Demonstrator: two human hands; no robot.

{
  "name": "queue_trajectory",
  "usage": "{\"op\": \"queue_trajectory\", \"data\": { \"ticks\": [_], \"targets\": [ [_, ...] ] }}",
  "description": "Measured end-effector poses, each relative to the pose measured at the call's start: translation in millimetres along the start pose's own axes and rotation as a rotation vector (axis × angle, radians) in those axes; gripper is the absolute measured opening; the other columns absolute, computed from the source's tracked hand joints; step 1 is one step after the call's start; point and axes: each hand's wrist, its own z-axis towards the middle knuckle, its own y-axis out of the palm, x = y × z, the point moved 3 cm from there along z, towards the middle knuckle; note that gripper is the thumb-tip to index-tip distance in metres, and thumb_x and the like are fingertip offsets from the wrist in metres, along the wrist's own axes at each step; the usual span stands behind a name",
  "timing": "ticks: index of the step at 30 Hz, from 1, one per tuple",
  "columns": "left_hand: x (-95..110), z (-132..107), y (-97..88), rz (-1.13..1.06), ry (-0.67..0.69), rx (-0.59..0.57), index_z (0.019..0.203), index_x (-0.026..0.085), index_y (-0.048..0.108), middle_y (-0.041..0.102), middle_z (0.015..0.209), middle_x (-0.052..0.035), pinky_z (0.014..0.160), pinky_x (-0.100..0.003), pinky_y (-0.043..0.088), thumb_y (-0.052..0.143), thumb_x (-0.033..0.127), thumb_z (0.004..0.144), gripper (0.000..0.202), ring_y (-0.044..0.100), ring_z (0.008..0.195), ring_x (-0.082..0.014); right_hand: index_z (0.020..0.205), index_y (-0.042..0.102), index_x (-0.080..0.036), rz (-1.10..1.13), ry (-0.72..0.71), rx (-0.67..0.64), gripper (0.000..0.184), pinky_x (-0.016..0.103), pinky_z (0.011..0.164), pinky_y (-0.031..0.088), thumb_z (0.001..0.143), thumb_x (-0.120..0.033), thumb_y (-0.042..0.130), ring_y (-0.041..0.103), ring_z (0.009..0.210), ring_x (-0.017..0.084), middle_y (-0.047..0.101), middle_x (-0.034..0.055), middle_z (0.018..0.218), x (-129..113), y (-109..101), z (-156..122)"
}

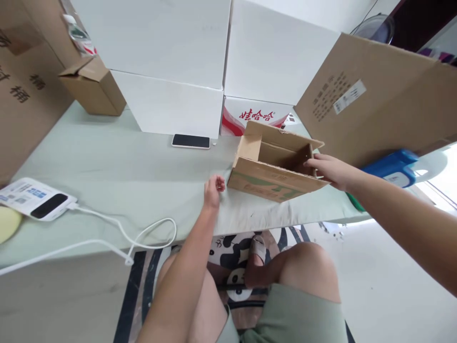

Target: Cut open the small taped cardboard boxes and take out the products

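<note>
An open cardboard box point(267, 183) with green print stands tilted near the front of the table, its top flaps raised and only shaded cardboard showing inside. My right hand point(330, 170) grips the box's right end, thumb over the rim and fingers around the wall. Just off the left end of the box, my left hand point(214, 186) hovers over the cloth with its fingers curled in; I see nothing in it. Behind the left hand, a phone point(191, 141) lies flat on the table.
White boxes point(171, 43) line the back of the pale-green table cloth point(107, 166). Large cardboard panels point(374, 90) stand at both sides. A small carton point(93, 88) is back left; a white device point(35, 197) with a white cable point(117, 221) lies left. A blue bottle point(391, 167) lies right.
</note>
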Motion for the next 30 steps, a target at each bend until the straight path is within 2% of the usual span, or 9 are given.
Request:
{"op": "queue_trajectory", "data": {
  "ticks": [3, 6, 11, 16, 18, 21, 25, 27, 30],
  "targets": [
    [1, 2, -5.1, -0.001, -0.008, 0.008, 0.063, 0.021, 0.057, 0.054, 0.056, 0.0001, 0.053, -0.023, 0.037, 0.055, 0.046, 0.081, 0.032, 0.048, 0.053, -0.0118, 0.09, 0.063, -0.019, 0.057, 0.173, 0.062, 0.018, 0.026, 0.052, 0.059, 0.077, -0.007, 0.063, 0.067, 0.064, 0.016, 0.07, 0.0033, 0.078, 8, -15, -7],
    [3, 6, -9.0, -0.008, -0.014, 0.017, 0.063, 0.021, 0.056, 0.055, 0.057, 0.0001, 0.054, -0.023, 0.037, 0.055, 0.046, 0.082, 0.032, 0.049, 0.053, -0.0118, 0.096, 0.067, -0.02, 0.114, 0.265, 0.061, 0.016, 0.028, 0.053, 0.064, 0.083, -0.012, 0.068, 0.071, 0.066, 0.016, 0.075, 0.003, 0.085, 19, -24, -14],
    [4, 9, -4.5, -0.008, -0.028, 0.003, 0.064, 0.021, 0.056, 0.054, 0.059, 0.0004, 0.055, -0.023, 0.037, 0.053, 0.045, 0.085, 0.032, 0.049, 0.053, -0.0115, 0.108, 0.068, -0.023, 0.406, 0.237, 0.008, 0.02, 0.032, 0.064, 0.07, 0.089, -0.018, 0.064, 0.076, 0.076, 0.019, 0.079, 0.004, 0.093, 52, -8, -27],
    [1, 10, 1.6, 0.005, -0.045, -0.02, 0.063, 0.02, 0.056, 0.054, 0.058, 0.0007, 0.054, -0.023, 0.037, 0.052, 0.042, 0.085, 0.031, 0.049, 0.052, -0.0114, 0.111, 0.067, -0.027, 0.669, 0.184, 0.21, 0.028, 0.033, 0.073, 0.071, 0.087, -0.016, 0.058, 0.078, 0.088, 0.021, 0.079, 0.0031, 0.095, 84, 2, -57],
    [0, 11, 1.4, 0.009, -0.05, -0.02, 0.064, 0.02, 0.057, 0.055, 0.059, 0.0007, 0.055, -0.024, 0.037, 0.052, 0.041, 0.085, 0.031, 0.049, 0.053, -0.0114, 0.106, 0.068, -0.028, 0.76, 0.17, 0.316, 0.029, 0.028, 0.072, 0.07, 0.087, -0.014, 0.052, 0.077, 0.086, 0.017, 0.079, 0.0024, 0.097, 86, -7, -69],
    [-1, 14, 0.7, 0.013, -0.053, -0.014, 0.064, 0.02, 0.057, 0.055, 0.06, 0.0003, 0.055, -0.024, 0.037, 0.051, 0.04, 0.085, 0.029, 0.049, 0.055, -0.0117, 0.092, 0.07, -0.027, 0.861, 0.038, 0.513, 0.028, 0.021, 0.071, 0.068, 0.089, -0.012, 0.047, 0.076, 0.086, 0.015, 0.078, 0.0044, 0.106, 75, -33, -76],
    [-1, 16, 3.4, 0.015, -0.054, -0.008, 0.064, 0.021, 0.056, 0.054, 0.061, -0.0002, 0.056, -0.024, 0.038, 0.049, 0.04, 0.085, 0.029, 0.049, 0.056, -0.012, 0.079, 0.069, -0.024, 0.881, -0.112, 0.626, 0.033, 0.022, 0.082, 0.066, 0.093, -0.014, 0.04, 0.074, 0.095, 0.014, 0.076, 0.0071, 0.112, 60, -62, -52],
    [-1, 16, 5.9, 0.017, -0.053, -0.01, 0.065, 0.021, 0.056, 0.054, 0.061, -0.0001, 0.056, -0.024, 0.038, 0.049, 0.041, 0.084, 0.029, 0.049, 0.056, -0.0119, 0.08, 0.066, -0.023, 0.903, -0.09, 0.663, 0.033, 0.023, 0.088, 0.064, 0.095, -0.015, 0.038, 0.074, 0.096, 0.013, 0.075, 0.0069, 0.106, 60, -70, -28],
    [-1, 16, 9.1, 0.022, -0.051, -0.015, 0.065, 0.021, 0.056, 0.054, 0.061, -0.0001, 0.056, -0.023, 0.039, 0.05, 0.043, 0.083, 0.029, 0.049, 0.056, -0.0117, 0.083, 0.061, -0.02, 0.889, 0.015, 0.693, 0.029, 0.022, 0.084, 0.063, 0.096, -0.013, 0.036, 0.072, 0.091, 0.011, 0.07, 0.0059, 0.095, 65, -73, 15]
  ]
}}
